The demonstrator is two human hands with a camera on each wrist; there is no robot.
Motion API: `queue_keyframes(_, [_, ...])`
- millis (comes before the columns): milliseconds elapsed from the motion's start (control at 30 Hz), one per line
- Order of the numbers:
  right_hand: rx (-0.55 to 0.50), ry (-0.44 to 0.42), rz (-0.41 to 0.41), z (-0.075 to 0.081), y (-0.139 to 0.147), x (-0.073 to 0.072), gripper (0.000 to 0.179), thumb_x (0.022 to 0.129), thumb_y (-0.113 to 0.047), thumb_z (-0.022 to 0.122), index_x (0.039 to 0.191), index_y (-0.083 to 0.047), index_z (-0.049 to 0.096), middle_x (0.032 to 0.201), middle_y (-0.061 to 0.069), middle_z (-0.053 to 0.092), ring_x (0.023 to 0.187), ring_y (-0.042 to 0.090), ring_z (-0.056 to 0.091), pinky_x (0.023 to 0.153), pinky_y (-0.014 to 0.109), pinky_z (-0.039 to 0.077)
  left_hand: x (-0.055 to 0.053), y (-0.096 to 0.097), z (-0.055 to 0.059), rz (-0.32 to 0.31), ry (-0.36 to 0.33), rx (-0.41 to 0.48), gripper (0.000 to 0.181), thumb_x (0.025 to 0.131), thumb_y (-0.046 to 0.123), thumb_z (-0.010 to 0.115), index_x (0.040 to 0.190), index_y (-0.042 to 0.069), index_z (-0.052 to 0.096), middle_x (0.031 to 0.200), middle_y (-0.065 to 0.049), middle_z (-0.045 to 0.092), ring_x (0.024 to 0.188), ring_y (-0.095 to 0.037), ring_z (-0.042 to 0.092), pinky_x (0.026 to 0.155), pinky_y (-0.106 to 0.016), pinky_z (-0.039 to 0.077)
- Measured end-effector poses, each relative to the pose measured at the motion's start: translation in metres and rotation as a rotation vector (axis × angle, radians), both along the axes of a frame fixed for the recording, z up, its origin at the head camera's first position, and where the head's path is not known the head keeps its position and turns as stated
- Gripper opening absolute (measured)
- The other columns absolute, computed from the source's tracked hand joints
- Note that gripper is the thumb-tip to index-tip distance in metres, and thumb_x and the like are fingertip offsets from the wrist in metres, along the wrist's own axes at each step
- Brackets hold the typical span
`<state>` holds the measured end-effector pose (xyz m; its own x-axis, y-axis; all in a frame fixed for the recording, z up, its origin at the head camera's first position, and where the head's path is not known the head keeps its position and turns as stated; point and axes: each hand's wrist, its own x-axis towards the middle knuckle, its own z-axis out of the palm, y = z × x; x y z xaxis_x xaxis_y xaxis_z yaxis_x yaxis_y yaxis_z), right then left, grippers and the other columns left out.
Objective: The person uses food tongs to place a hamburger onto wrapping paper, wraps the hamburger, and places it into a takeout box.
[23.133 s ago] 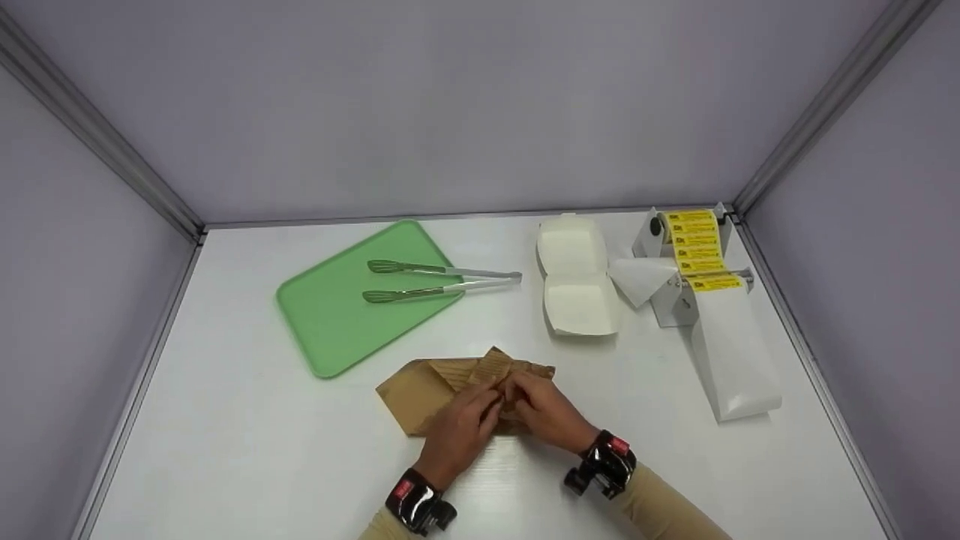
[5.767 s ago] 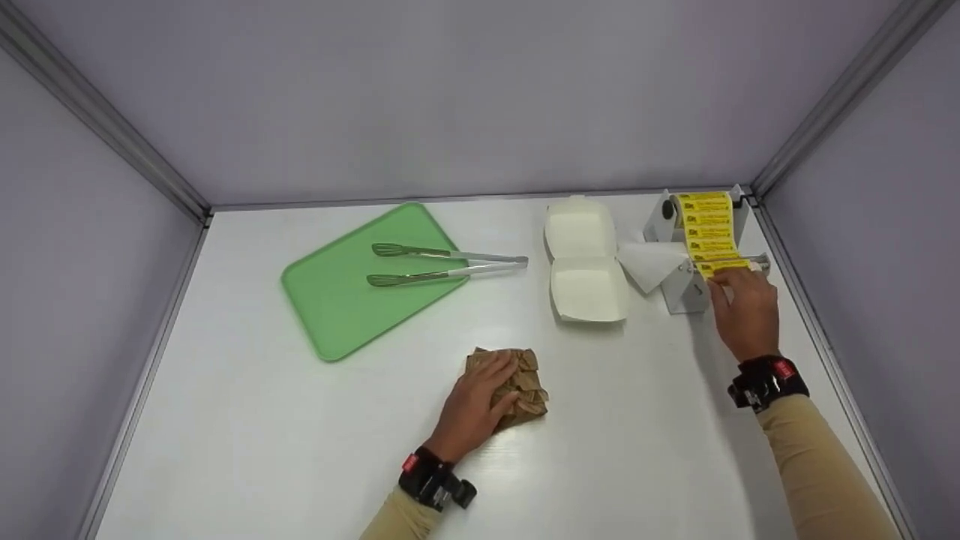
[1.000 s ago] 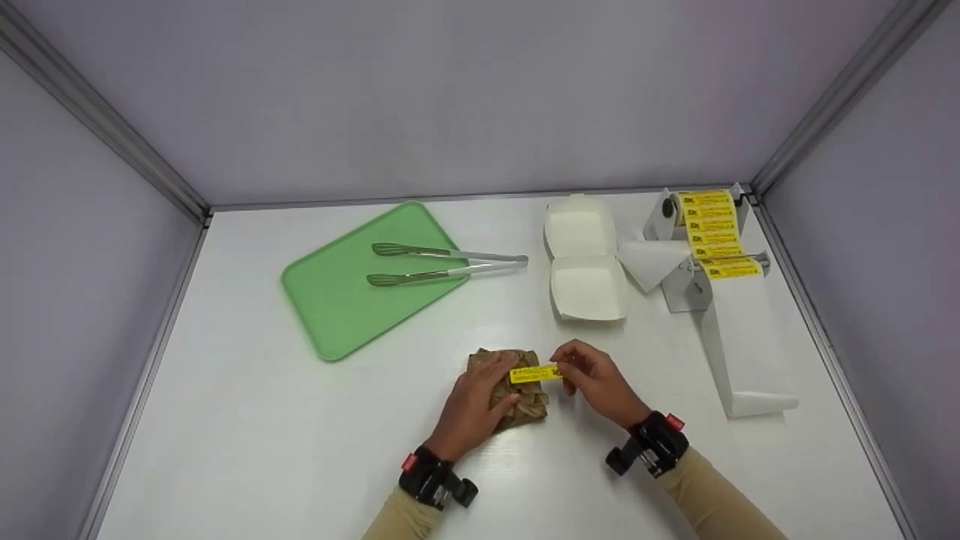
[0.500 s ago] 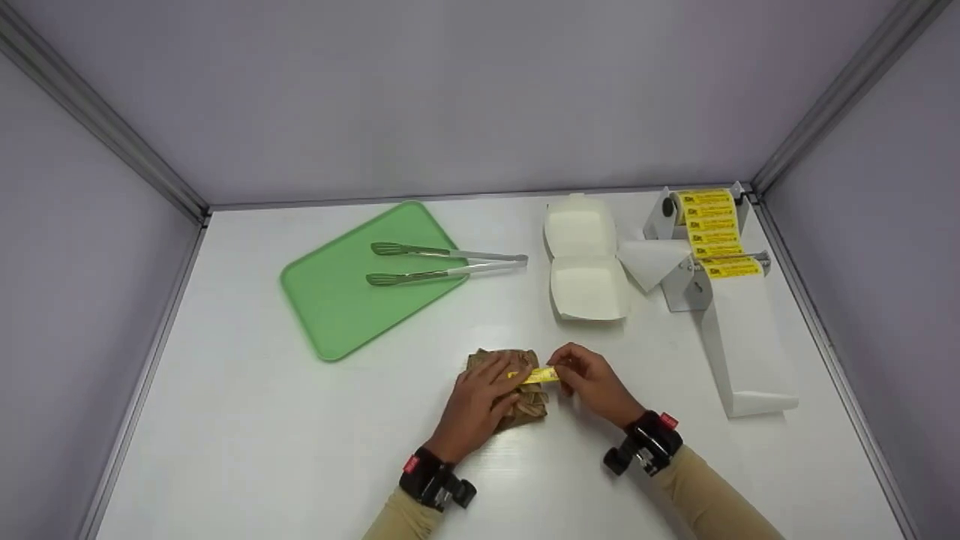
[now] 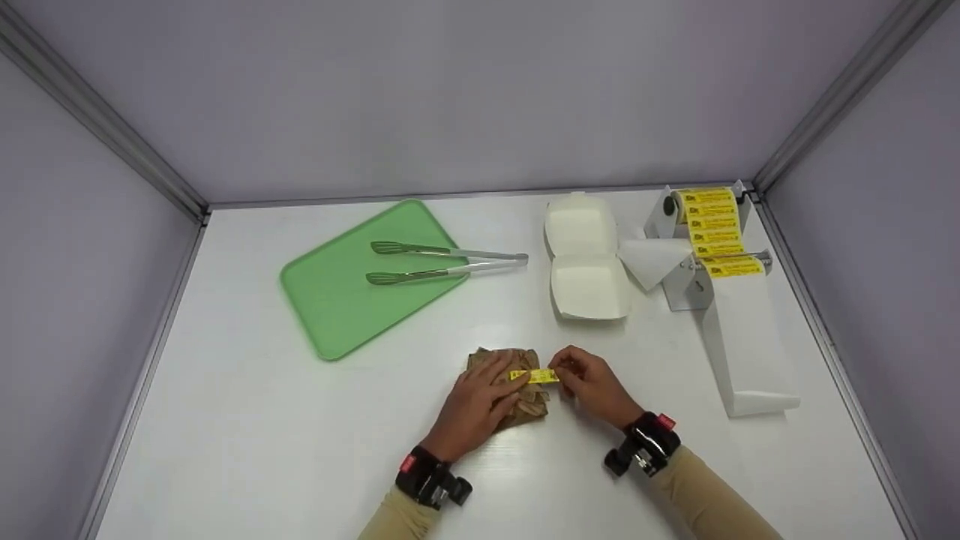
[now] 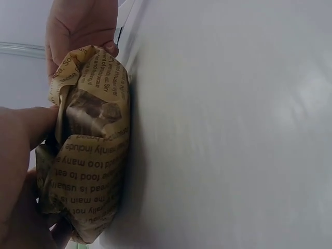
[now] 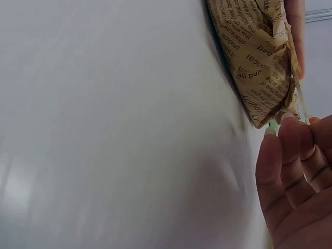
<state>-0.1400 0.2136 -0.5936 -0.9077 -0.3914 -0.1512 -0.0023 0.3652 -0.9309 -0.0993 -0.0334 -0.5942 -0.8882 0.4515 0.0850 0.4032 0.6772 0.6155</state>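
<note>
A small parcel wrapped in brown printed paper (image 5: 531, 409) lies on the white table. My left hand (image 5: 471, 409) rests on its top, fingers stretched over the paper. One fingertip touches the left end of a yellow sticker label (image 5: 541, 376), which lies across the upper part of the parcel. The label's right end is pinched by my right hand (image 5: 596, 386), just off the parcel's right side. In the left wrist view the crumpled paper parcel (image 6: 93, 171) shows its folds. The right wrist view shows the label edge-on beside the wrapped parcel (image 7: 259, 62).
Metal tongs (image 5: 420, 276) lie partly on a green tray (image 5: 330, 300) at back left. A white clamshell box (image 5: 589, 289) stands open behind my right hand. At back right is a label dispenser (image 5: 686, 289) with a yellow label roll; its white backing strip (image 5: 746, 341) hangs forward.
Earlier both hands folded the paper; then my right hand reached to the dispenser. It brought the label over the parcel, and a left fingertip has since come down on the label's left end.
</note>
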Motion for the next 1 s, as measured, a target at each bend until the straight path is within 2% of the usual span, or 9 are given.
queue_keyframes(67, [0.021,0.002,-0.002,0.000,-0.001,0.000,0.014,0.104,-0.001,0.050,0.111,0.005,0.061,0.090,0.033,0.062,0.075,0.047,0.058,0.061,0.028,0.051,0.000,-0.001,0.000,-0.006,-0.018,0.000,0.041,0.107,0.041,0.047,0.147,0.031,0.053,0.165,-0.001,0.034,0.154,-0.025,0.030,0.120,-0.059,0.032])
queue_keyframes(167, [0.027,0.004,-0.012,-0.001,-0.001,0.001,0.013,0.104,-0.004,0.052,0.111,0.002,0.062,0.089,0.030,0.063,0.073,0.042,0.060,0.061,0.024,0.049,0.001,-0.002,-0.002,-0.017,-0.026,-0.006,0.048,0.104,0.051,0.048,0.149,0.032,0.049,0.167,0.001,0.031,0.155,-0.025,0.027,0.121,-0.058,0.030])
queue_keyframes(267, [0.022,0.010,-0.017,-0.001,0.000,0.001,0.011,0.104,-0.007,0.055,0.109,-0.003,0.063,0.088,0.024,0.064,0.070,0.029,0.060,0.060,0.021,0.048,0.001,-0.003,-0.007,-0.032,0.003,-0.049,0.063,0.097,0.060,0.056,0.152,0.033,0.042,0.168,0.002,0.027,0.156,-0.024,0.025,0.122,-0.057,0.029])
queue_keyframes(333, [0.015,0.013,-0.016,-0.003,0.001,0.001,0.010,0.103,-0.008,0.056,0.108,-0.005,0.063,0.087,0.021,0.065,0.068,0.021,0.059,0.060,0.020,0.048,0.001,-0.003,-0.010,-0.038,0.033,-0.088,0.074,0.090,0.061,0.065,0.155,0.035,0.038,0.168,0.002,0.026,0.156,-0.024,0.025,0.122,-0.056,0.029])
queue_keyframes(467, [0.012,0.019,-0.013,-0.005,0.001,0.000,0.008,0.103,-0.009,0.056,0.107,-0.006,0.063,0.085,0.018,0.064,0.067,0.016,0.057,0.059,0.020,0.049,0.001,-0.001,-0.014,-0.038,0.084,-0.133,0.090,0.082,0.052,0.079,0.157,0.038,0.032,0.168,0.000,0.026,0.156,-0.025,0.026,0.123,-0.056,0.027])
queue_keyframes(600, [0.032,0.018,-0.018,-0.007,0.002,-0.001,0.010,0.104,-0.011,0.056,0.108,-0.006,0.063,0.085,0.019,0.064,0.069,0.020,0.059,0.060,0.020,0.049,0.002,0.003,-0.014,-0.025,0.118,-0.112,0.097,0.078,0.043,0.085,0.159,0.036,0.032,0.167,-0.005,0.030,0.154,-0.028,0.029,0.125,-0.057,0.023])
queue_keyframes(800, [0.028,0.016,-0.030,-0.006,0.002,-0.002,0.013,0.104,-0.011,0.055,0.111,-0.004,0.064,0.089,0.022,0.065,0.073,0.034,0.061,0.061,0.020,0.048,0.004,0.009,-0.013,-0.002,0.149,-0.120,0.098,0.079,0.030,0.084,0.160,0.032,0.030,0.166,-0.010,0.031,0.153,-0.031,0.030,0.124,-0.059,0.025])
queue_keyframes(1000, [0.041,0.038,-0.027,-0.003,0.001,-0.002,0.011,0.104,-0.014,0.057,0.107,-0.007,0.065,0.087,0.016,0.065,0.071,0.022,0.060,0.061,0.019,0.049,0.004,0.011,-0.012,0.016,0.104,-0.104,0.097,0.078,0.017,0.081,0.160,0.034,0.031,0.166,-0.010,0.031,0.150,-0.038,0.033,0.117,-0.060,0.035])
